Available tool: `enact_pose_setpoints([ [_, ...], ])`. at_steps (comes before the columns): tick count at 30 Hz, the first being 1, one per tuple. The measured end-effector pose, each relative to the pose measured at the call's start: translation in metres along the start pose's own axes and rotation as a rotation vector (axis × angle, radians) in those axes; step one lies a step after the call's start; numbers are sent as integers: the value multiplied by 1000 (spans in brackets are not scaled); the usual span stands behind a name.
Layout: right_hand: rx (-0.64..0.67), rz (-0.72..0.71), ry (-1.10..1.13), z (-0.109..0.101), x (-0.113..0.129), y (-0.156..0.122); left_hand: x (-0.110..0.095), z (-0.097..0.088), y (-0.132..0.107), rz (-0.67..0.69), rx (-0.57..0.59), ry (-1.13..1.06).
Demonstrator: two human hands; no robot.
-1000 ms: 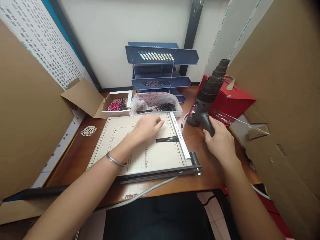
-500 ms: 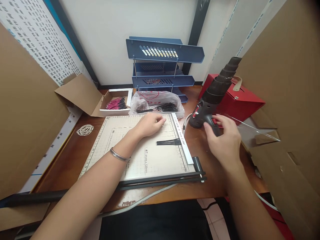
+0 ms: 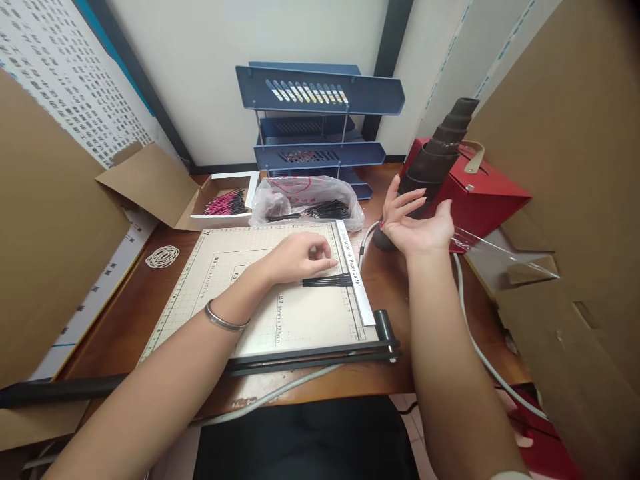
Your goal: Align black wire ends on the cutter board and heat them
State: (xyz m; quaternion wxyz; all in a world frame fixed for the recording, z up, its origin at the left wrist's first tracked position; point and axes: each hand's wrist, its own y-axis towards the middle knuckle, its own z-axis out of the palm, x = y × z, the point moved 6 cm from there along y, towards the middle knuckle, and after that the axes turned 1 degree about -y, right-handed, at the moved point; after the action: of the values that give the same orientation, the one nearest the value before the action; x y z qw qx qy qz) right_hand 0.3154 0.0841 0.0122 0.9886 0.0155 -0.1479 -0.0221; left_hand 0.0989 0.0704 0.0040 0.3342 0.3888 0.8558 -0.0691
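Note:
My left hand (image 3: 299,257) rests on the paper cutter board (image 3: 240,293), its fingers curled and pinched just above a small bundle of thin black strands (image 3: 327,281) that lies by the ruler edge. What the fingertips hold is too small to make out. My right hand (image 3: 413,223) is raised palm up with its fingers spread, holding nothing, right in front of the dark heat gun (image 3: 435,160). The heat gun stands beside the red box (image 3: 475,193).
A clear plastic bag of black strands (image 3: 307,203) and a white box of pink-tipped strands (image 3: 225,202) lie behind the cutter. A blue stacked tray rack (image 3: 320,127) stands at the back wall. Cardboard panels (image 3: 575,167) flank both sides. A rubber band bunch (image 3: 163,256) lies at left.
My right hand let go of the heat gun's handle, lifted and turned palm up with fingers spread. My left hand shifted slightly toward the black bundle.

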Motion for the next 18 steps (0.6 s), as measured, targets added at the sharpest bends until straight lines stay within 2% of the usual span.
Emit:
enact_pose_setpoints([
  [4, 2, -24, -226, 0, -1, 3, -10, 12, 5, 2, 53, -75],
  [6, -30, -22, -206, 1, -2, 3, -12, 16, 6, -8, 78, -105],
  [7, -65, -8, -101, 2, -3, 2, -12, 17, 6, -11, 86, -112],
  [9, -146, 44, 251, 5, -6, -2, -13, 17, 6, 2, 89, -102],
  [11, -171, 156, 573, 11, -10, -6, -15, 16, 5, 35, 79, -72],
  [13, -167, 253, 697, 14, -14, -10, -16, 15, 5, 56, 75, -46],
  [15, -137, 222, 581, 11, -13, -9, -16, 16, 5, 58, 71, -31],
  [18, -26, 20, 80, 10, -9, -5, -17, 17, 5, 60, 73, -24],
])
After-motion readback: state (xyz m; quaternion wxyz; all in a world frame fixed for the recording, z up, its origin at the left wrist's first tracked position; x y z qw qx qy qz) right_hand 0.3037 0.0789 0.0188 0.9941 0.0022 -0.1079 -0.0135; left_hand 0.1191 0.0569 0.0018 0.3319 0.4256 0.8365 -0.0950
